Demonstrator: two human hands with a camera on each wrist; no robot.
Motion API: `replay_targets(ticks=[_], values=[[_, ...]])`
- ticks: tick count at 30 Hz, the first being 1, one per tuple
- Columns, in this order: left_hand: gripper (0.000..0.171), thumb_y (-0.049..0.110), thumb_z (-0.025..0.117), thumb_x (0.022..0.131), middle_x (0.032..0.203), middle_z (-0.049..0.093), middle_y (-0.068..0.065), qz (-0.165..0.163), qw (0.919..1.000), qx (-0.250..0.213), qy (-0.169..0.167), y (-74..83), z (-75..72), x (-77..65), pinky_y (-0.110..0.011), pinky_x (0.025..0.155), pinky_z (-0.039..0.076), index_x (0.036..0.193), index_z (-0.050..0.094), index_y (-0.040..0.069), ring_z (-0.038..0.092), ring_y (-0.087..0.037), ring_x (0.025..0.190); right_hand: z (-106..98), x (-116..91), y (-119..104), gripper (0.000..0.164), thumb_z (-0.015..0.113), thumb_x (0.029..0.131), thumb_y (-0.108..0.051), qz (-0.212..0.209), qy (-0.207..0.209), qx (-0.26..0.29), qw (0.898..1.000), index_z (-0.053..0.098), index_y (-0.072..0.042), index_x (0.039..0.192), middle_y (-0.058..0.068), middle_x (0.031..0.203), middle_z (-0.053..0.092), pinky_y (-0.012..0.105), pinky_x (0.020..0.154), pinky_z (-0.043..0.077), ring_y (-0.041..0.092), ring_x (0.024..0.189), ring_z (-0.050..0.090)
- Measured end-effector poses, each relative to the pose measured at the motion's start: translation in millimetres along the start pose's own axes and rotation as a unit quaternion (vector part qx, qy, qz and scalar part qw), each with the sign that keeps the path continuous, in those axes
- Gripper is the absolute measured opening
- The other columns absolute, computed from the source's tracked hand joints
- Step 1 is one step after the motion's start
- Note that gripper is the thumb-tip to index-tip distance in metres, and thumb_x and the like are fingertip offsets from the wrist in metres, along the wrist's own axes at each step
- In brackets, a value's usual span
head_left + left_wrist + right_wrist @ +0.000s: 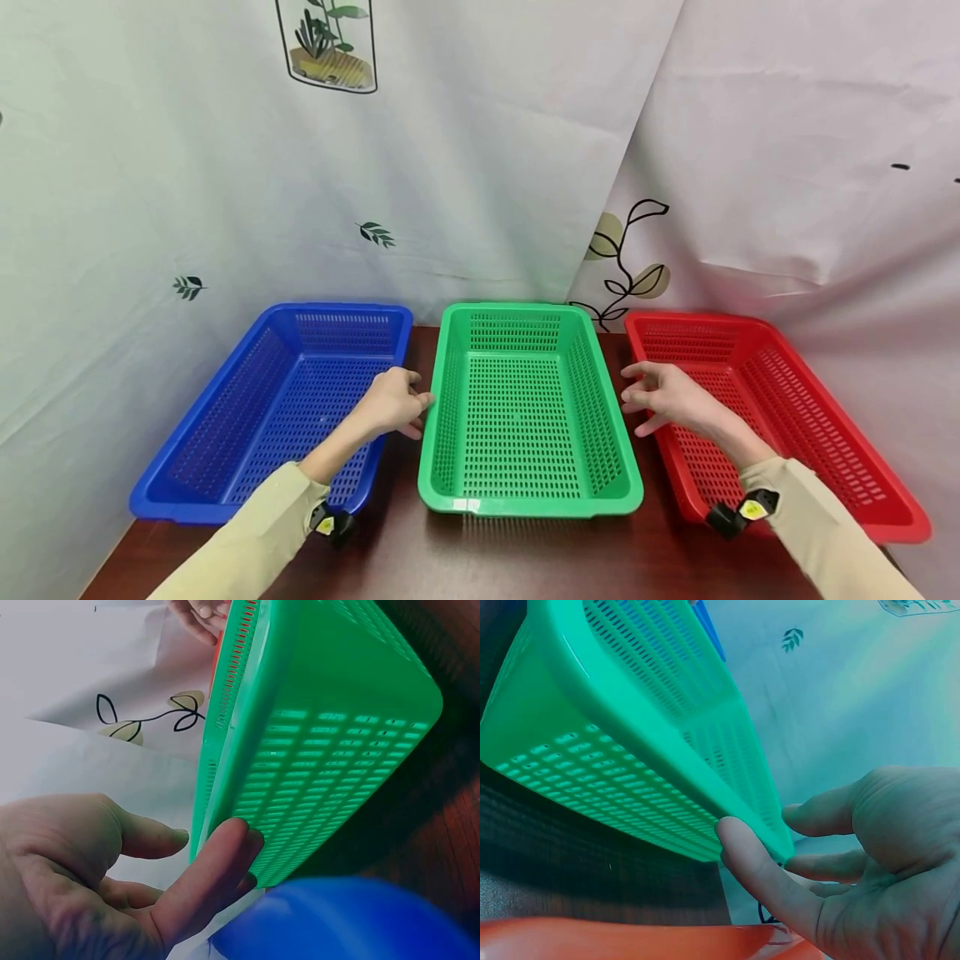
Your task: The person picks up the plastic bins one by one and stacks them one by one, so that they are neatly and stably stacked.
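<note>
A green perforated plastic basket (528,505) lies on the table between a blue one and a red one. At its left rim is my left hand (395,403), fingers loosely bent and fingertips right beside the rim. My right hand (663,398) hovers just off the opposite rim, over the near side of the red basket, with its thumb and fingers apart. In the left wrist view the left fingers (206,874) lie along the green basket's outer wall (322,765). The right wrist view has the right fingers (769,881) at the green rim's far end, gripping nothing.
The blue basket (197,510) stands angled at the left, the red basket (840,417) angled at the right. Narrow strips of dark brown table (480,567) separate the baskets. Behind them hangs a white cloth (480,167) with plant prints.
</note>
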State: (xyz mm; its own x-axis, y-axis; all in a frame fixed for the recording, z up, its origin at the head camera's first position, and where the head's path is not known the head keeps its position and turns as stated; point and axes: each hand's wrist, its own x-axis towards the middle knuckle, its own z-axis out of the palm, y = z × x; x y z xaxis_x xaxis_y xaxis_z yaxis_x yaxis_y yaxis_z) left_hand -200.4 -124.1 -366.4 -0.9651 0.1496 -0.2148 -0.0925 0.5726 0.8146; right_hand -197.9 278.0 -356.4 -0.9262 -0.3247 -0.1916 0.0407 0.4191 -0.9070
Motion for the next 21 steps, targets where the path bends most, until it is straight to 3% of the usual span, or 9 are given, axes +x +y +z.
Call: replay_targets(ticks=[6, 12, 21], values=[[0.059, 0.003, 0.061, 0.099, 0.093, 0.068, -0.019, -0.003, 1.0000, 0.003, -0.008, -2.0, 2.2, 0.4, -0.034, 0.054, 0.060, 0.146, 0.034, -0.018, 0.070, -0.024, 0.065, 4.0, 2.1, -0.4, 0.053, 0.059, 0.096, 0.002, 0.010, -0.005, -0.005, 1.000, 0.035, 0.020, 0.139, 0.021, 0.104, 0.065, 0.047, 0.064, 0.061, 0.034, 0.098, 0.067], [0.060, 0.002, 0.063, 0.097, 0.103, 0.067, -0.022, -0.002, 0.9999, -0.008, -0.010, -1.1, 4.0, -2.7, -0.034, 0.054, 0.060, 0.147, 0.034, -0.016, 0.070, -0.024, 0.073, 8.2, 3.6, -0.8, 0.055, 0.059, 0.094, 0.002, 0.017, -0.018, -0.005, 1.000, 0.034, 0.021, 0.139, 0.021, 0.104, 0.064, 0.047, 0.065, 0.062, 0.030, 0.092, 0.066], [0.063, -0.005, 0.061, 0.095, 0.093, 0.063, -0.014, -0.004, 0.9991, -0.036, -0.022, -2.2, 7.4, -1.9, -0.036, 0.055, 0.060, 0.149, 0.031, -0.015, 0.068, -0.023, 0.074, 12.8, 5.9, 1.0, 0.054, 0.060, 0.096, 0.000, 0.025, -0.024, -0.008, 0.999, 0.034, 0.022, 0.138, 0.022, 0.105, 0.063, 0.047, 0.064, 0.061, 0.028, 0.092, 0.065]])
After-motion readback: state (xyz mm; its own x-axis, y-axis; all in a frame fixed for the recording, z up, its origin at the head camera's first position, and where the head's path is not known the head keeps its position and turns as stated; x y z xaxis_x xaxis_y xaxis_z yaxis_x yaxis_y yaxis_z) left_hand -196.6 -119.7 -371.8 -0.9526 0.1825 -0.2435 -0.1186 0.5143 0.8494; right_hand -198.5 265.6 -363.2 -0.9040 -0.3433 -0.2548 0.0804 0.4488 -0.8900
